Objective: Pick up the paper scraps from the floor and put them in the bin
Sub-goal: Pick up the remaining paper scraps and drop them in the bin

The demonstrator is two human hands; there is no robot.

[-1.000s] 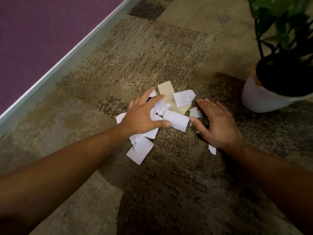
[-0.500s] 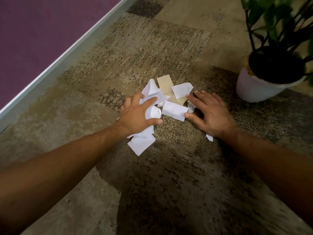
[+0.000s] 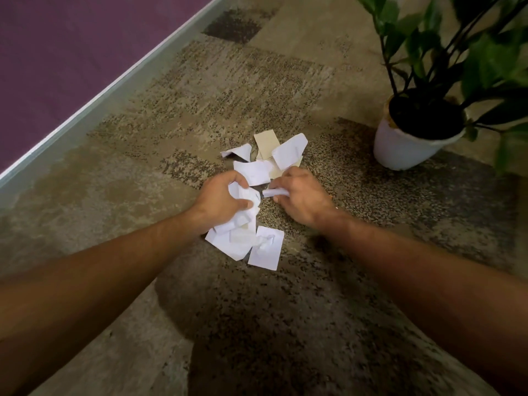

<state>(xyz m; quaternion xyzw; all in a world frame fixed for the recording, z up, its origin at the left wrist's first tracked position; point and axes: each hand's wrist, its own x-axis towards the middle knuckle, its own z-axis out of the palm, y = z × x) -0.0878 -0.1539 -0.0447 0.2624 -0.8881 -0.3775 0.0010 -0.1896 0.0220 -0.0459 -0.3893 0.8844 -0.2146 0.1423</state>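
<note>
Several white paper scraps [image 3: 253,170] and one beige scrap [image 3: 267,141] lie bunched on the patterned carpet at the middle of the view. My left hand [image 3: 218,200] is closed around a crumpled wad of white scraps [image 3: 245,195], with more flat scraps [image 3: 265,248] lying just below it. My right hand [image 3: 300,194] is closed on a small rolled white scrap [image 3: 271,192] that sticks out of its fingers. The two hands nearly touch. No bin is in view.
A white pot [image 3: 400,147] with a dark-leaved plant [image 3: 457,52] stands on the carpet to the right of the pile. A purple wall [image 3: 71,47] with a pale baseboard [image 3: 94,101] runs diagonally along the left.
Both hands went from flat and spread over the pile to closed fists. They drew the scraps together, and each now grips paper.
</note>
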